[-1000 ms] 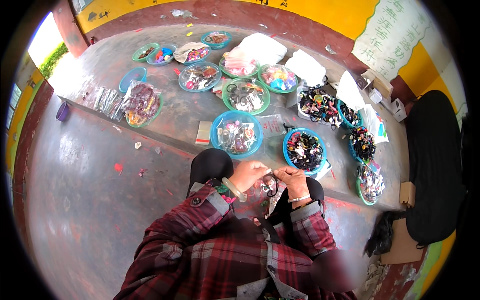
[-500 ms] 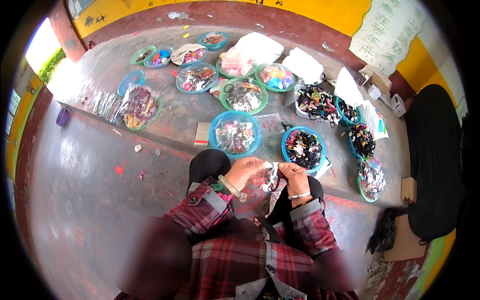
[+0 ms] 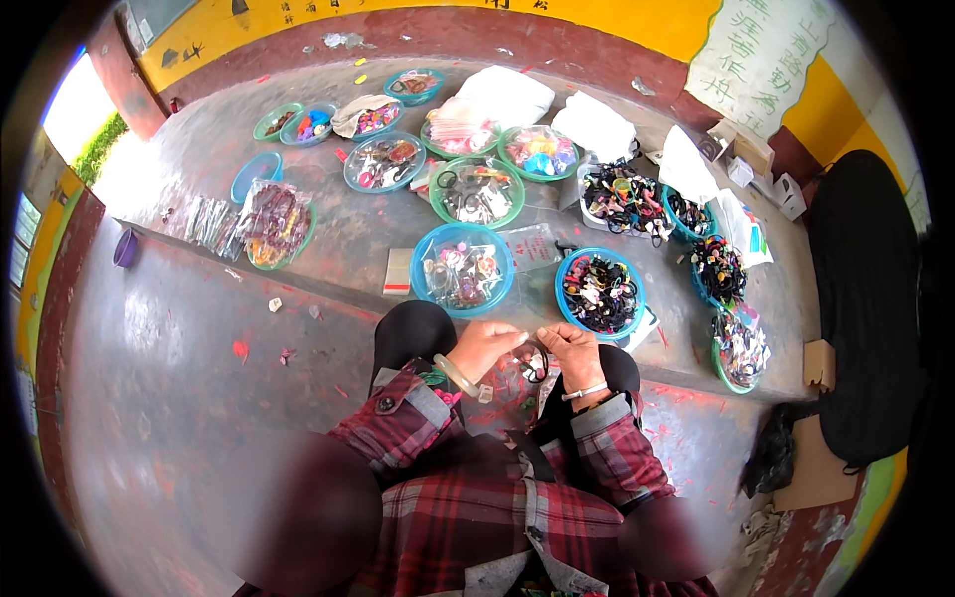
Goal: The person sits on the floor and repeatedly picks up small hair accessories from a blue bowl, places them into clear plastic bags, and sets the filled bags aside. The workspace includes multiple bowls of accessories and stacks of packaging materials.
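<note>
Above my lap my two hands nearly meet, fingertips toward each other. My right hand [image 3: 574, 360], with a bracelet at the wrist, is closed in a pinch on a black elastic hair tie [image 3: 538, 366], whose loop hangs below the fingers. My left hand [image 3: 483, 348], with a pale bangle, also has thumb and finger pressed together; what is between them is too small to make out. Just beyond stand a blue basin [image 3: 420, 269] of small bagged pieces and a blue basin [image 3: 560, 289] full of black hair ties with colourful charms.
On the raised concrete ledge [image 3: 338, 224] are several more basins, such as a green basin [image 3: 438, 202], along with white bags [image 3: 507, 95]. Dark hair ties fill a clear tub [image 3: 625, 237]. A long black case [image 3: 863, 318] stands at the right; a purple pot [image 3: 125, 249] is far left.
The white piece that showed between my hands with the black loop is no longer visible there. My fingertips are closer together, and the view has shifted slightly.
</note>
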`<act>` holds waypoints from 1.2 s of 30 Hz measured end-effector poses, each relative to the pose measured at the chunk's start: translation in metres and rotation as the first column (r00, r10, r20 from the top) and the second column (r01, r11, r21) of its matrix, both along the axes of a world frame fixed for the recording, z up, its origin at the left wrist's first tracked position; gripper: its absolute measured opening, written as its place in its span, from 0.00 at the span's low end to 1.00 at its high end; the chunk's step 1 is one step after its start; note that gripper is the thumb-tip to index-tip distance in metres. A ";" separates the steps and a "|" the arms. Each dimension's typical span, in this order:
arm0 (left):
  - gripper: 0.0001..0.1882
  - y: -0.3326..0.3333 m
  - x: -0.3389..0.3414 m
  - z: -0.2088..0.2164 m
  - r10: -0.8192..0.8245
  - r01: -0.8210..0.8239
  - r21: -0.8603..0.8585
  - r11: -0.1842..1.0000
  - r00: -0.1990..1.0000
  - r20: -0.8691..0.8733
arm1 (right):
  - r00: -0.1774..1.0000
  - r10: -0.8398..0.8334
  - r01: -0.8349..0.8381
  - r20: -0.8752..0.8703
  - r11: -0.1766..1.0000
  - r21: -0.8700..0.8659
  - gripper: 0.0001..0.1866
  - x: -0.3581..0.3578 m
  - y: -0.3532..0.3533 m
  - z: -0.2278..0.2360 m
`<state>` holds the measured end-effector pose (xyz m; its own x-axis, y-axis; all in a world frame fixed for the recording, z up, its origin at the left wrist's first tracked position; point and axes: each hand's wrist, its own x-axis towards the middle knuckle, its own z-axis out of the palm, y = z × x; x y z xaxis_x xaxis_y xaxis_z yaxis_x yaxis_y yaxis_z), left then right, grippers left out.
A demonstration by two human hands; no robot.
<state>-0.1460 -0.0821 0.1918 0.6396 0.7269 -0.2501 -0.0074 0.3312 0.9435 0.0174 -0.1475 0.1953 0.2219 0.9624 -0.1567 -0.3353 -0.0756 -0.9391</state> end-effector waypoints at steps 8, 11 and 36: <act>0.11 0.008 -0.004 0.004 0.082 -0.070 0.150 0.986 0.994 -0.074 | 0.984 -0.045 0.056 0.172 0.997 -0.060 0.11 0.002 0.001 0.006; 0.10 0.027 -0.012 0.025 0.140 -0.112 0.207 0.972 0.982 -0.127 | 0.982 -0.099 0.113 0.163 0.990 -0.079 0.11 0.006 0.003 0.007; 0.12 0.208 -0.057 -0.114 0.480 0.147 0.704 0.695 0.634 -0.606 | 0.995 0.029 -0.011 0.092 0.982 -0.187 0.12 -0.002 0.019 -0.002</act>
<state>-0.2029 0.1259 0.0773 0.3224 0.9461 0.0318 0.7605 -0.2789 0.5865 0.0154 -0.1288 0.1935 0.2250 0.9229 -0.3124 -0.2427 -0.2575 -0.9353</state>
